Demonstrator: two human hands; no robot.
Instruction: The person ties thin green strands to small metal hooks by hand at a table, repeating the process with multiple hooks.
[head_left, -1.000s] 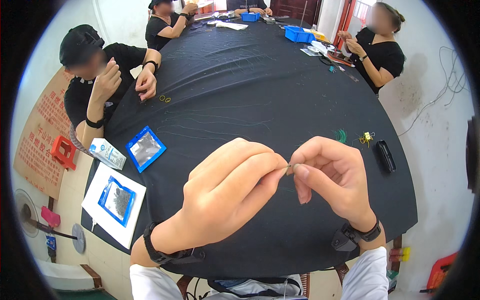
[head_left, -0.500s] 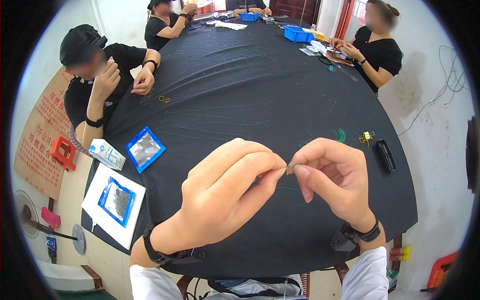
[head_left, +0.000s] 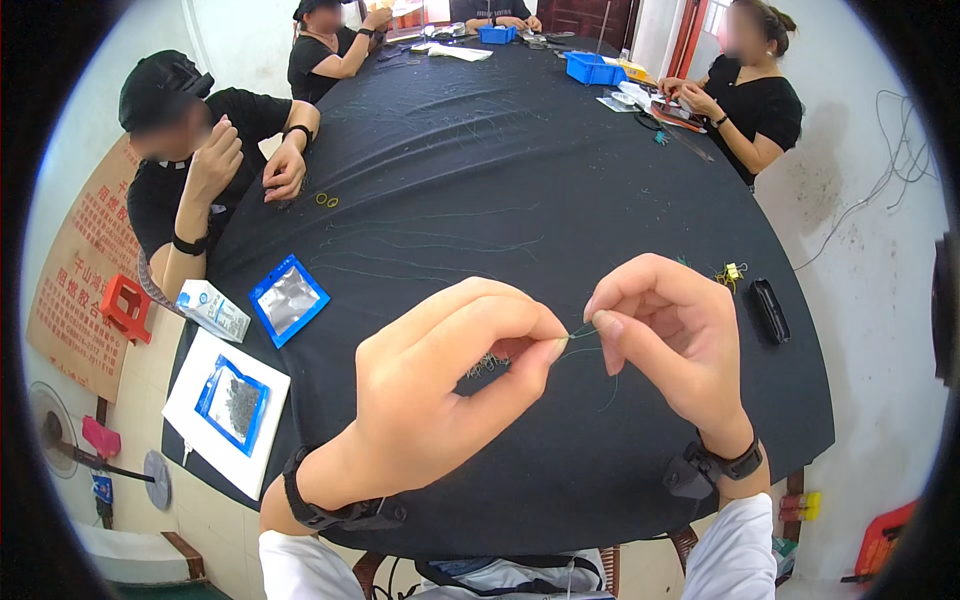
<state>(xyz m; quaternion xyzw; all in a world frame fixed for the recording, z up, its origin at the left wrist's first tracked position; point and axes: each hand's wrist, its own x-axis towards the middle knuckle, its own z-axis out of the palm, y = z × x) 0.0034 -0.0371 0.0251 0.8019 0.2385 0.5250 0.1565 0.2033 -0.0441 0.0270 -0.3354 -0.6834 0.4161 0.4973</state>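
Green, hair-thin thread (head_left: pixel 577 340) runs roughly level between the two hands above the round black cloth-covered table (head_left: pixel 480 180). Pinched fingertips of the left hand (head_left: pixel 455 385) clamp one end; thumb and forefinger of the right hand (head_left: pixel 665 335) nip the other, just beside. A loose tail droops below the right hand. Whether anything small sits in either pinch, I cannot tell.

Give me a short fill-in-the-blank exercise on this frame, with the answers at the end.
1. The left hand and right hand pinch a thin green ____ between their fingertips.
2. The table is covered with a ____ cloth.
3. The foil pouch left of the hands has a ____ border.
4. The white sheet overhangs the table's ____ edge.

Answers: thread; black; blue; left
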